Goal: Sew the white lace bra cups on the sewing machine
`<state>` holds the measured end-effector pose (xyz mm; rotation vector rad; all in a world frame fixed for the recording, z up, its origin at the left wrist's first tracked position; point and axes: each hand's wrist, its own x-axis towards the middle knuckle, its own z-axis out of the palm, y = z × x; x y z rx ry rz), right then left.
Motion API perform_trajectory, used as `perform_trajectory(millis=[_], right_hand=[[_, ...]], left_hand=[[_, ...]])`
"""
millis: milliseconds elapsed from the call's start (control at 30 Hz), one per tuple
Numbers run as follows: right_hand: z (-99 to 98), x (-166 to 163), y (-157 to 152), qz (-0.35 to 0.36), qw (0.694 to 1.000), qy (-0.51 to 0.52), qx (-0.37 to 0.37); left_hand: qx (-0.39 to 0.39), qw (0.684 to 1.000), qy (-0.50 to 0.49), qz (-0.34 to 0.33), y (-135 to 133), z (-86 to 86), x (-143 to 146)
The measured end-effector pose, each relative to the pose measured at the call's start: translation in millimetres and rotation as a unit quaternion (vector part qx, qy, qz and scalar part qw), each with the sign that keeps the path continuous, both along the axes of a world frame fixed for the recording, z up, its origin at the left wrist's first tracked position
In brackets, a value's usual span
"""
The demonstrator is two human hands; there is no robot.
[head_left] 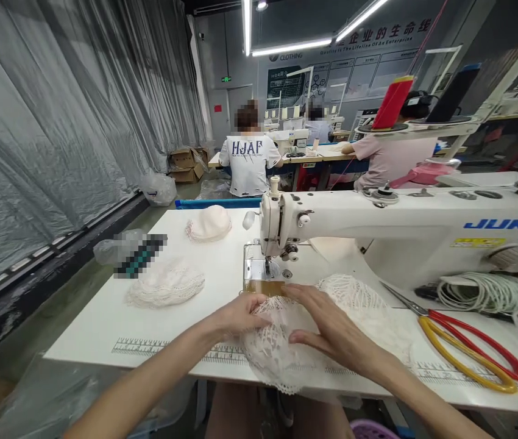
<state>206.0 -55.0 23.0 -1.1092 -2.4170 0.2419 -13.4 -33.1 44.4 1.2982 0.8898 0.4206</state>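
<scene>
In the head view, a white lace piece [273, 350] lies in front of the sewing machine [281, 225], its lower end hanging over the table's front edge. My left hand [243, 314] pinches the lace at its upper left edge, thumb and fingers close together. Stretched fingers of my right hand [332, 326] rest on the lace's upper right side, with the thumb apart. The presser foot [268, 266] is just beyond my fingertips. Another pile of lace pieces [354, 299] lies to the right, partly behind my right hand.
Scissors [464, 347] with red and yellow handles lie at the right, near a coiled white cord [485, 292]. At the left are stacked lace pieces [167, 283] and a cream cup-shaped piece [211, 224]. Printed rulers [135, 346] run along the front edge. Other people [247, 161] sit further back.
</scene>
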Motion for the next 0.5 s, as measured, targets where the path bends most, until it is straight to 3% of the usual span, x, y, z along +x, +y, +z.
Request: perform_trajectory(millis=[133,367,500], right_hand=[[6.5,-19.8,11.4,0.035,0.990,0.053,-0.127],[7.8,-18.4,9.3,0.022,0.976,0.125,-0.175],[7.0,-19.1,6.2,0.021,0.965,0.137,-0.223]], left_hand=[[-0.004,1.000,-0.019,-0.017,-1.5,0.4,-9.1],[0.024,0.998,0.004,-0.065,-1.3,-1.1,-11.3],[0.062,0.998,-0.015,-0.031,-9.4,0.7,0.0]])
